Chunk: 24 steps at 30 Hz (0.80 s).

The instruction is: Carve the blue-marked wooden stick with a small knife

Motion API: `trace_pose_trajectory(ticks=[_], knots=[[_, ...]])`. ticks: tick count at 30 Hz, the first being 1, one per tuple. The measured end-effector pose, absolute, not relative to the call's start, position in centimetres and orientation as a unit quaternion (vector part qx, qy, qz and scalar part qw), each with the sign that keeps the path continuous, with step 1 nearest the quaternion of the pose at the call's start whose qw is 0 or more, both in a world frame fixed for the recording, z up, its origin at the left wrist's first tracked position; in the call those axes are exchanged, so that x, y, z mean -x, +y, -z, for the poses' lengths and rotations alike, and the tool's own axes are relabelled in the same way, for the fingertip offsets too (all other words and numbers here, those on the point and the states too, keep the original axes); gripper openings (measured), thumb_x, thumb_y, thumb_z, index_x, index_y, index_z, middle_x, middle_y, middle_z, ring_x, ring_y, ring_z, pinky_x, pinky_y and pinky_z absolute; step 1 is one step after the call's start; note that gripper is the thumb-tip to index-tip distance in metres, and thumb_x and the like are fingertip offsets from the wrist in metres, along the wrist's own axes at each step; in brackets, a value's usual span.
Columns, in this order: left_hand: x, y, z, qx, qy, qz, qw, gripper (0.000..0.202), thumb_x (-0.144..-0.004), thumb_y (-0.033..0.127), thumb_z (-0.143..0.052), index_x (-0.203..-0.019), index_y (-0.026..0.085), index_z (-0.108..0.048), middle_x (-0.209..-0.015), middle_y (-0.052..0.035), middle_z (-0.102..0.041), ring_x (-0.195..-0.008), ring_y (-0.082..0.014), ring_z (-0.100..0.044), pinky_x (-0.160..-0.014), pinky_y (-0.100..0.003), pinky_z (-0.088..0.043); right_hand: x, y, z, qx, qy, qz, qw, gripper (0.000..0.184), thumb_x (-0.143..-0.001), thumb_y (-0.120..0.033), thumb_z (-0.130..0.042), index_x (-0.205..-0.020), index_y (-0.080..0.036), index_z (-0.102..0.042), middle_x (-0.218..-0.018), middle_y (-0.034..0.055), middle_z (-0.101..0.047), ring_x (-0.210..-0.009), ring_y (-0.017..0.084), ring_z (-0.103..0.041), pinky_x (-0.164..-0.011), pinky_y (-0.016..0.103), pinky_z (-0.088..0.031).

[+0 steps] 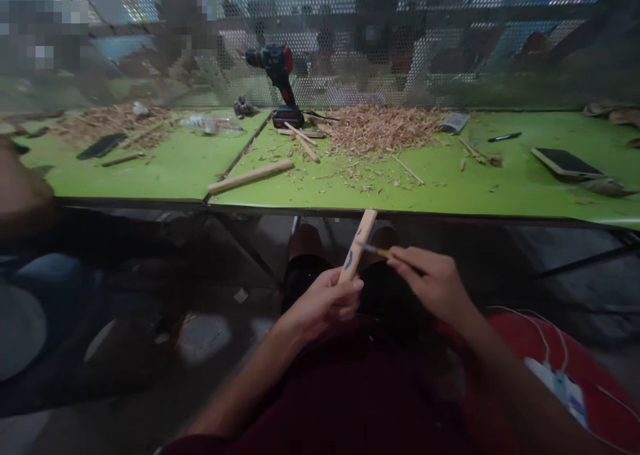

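My left hand (pixel 333 295) is closed round the lower end of a flat, pale wooden stick (pixel 367 227), which it holds tilted in front of the table edge. Blue strokes mark the stick's upper face. In my right hand (pixel 433 278) is a thin paintbrush (pixel 383 251) with a yellowish handle and a grey front part, pinched between thumb and fingers. The brush's tip meets the stick's face near the blue marks, though blur hides whether it touches.
On the green table (pixel 450 188) lie a heap of wood shavings (pixel 383 128), a cordless drill (pixel 280 85), a wooden rod (pixel 253 176), a pen (pixel 505 137) and a phone (pixel 567 163). A mesh screen rises behind. Another person's arm (pixel 23 181) is at left; a power strip (pixel 557 388) rests on red at right.
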<state>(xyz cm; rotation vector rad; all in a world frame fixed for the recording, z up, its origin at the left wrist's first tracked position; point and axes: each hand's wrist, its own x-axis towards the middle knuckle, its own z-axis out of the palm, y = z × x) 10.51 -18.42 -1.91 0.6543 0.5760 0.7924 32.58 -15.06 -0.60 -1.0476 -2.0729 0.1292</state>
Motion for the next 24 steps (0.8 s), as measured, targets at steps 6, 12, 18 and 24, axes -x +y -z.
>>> trace_pose_trajectory(ticks=[6, 12, 18, 24], knots=[[-10.8, -19.0, 1.8, -0.323, 0.276, -0.368, 0.827, 0.040, -0.082, 0.038, -0.074, -0.073, 0.019, -0.040, -0.055, 0.0124, -0.026, -0.043, -0.0001, -0.016, -0.041, -0.018, -0.012, -31.4, -16.5, 1.6, 0.363, -0.878, -0.021, 0.312, 0.029, -0.102, -0.036, -0.052, -0.105, -0.019, -0.075, -0.074, 0.0019, -0.071, -0.060, 0.012, -0.064, -0.055, 0.023, -0.044], [-11.2, -18.9, 1.3, -0.324, 0.302, -0.366, 0.818, 0.041, -0.079, 0.043, -0.075, -0.077, 0.020, -0.041, -0.054, 0.0130, -0.028, -0.041, -0.0004, -0.016, -0.039, -0.017, -0.009, -32.5, -14.9, 0.7, 0.337, -0.894, 0.057, 0.290, 0.032, -0.103, -0.036, -0.048, -0.104, -0.018, -0.075, -0.067, 0.0004, -0.066, -0.055, 0.010, -0.058, -0.051, 0.025, -0.035], [-11.3, -18.9, 0.6, -0.322, 0.311, -0.362, 0.817, 0.043, -0.078, 0.043, -0.076, -0.080, 0.022, -0.039, -0.051, 0.0142, -0.029, -0.040, -0.0004, -0.015, -0.037, -0.015, -0.011, -32.9, -14.2, 0.1, 0.348, -0.891, 0.094, 0.276, 0.032, -0.102, -0.038, -0.050, -0.104, -0.019, -0.076, -0.068, 0.0001, -0.067, -0.055, 0.010, -0.058, -0.051, 0.026, -0.032], [-11.2, -19.0, 0.9, -0.312, 0.296, -0.348, 0.833, 0.044, -0.081, 0.038, -0.075, -0.078, 0.022, -0.035, -0.054, 0.0123, -0.034, -0.041, 0.0002, -0.018, -0.037, -0.014, -0.013, -34.9, -12.5, -0.8, 0.393, -0.875, 0.106, 0.262, 0.034, -0.101, -0.043, -0.051, -0.104, -0.021, -0.077, -0.072, 0.0016, -0.070, -0.058, 0.011, -0.058, -0.053, 0.025, -0.032]])
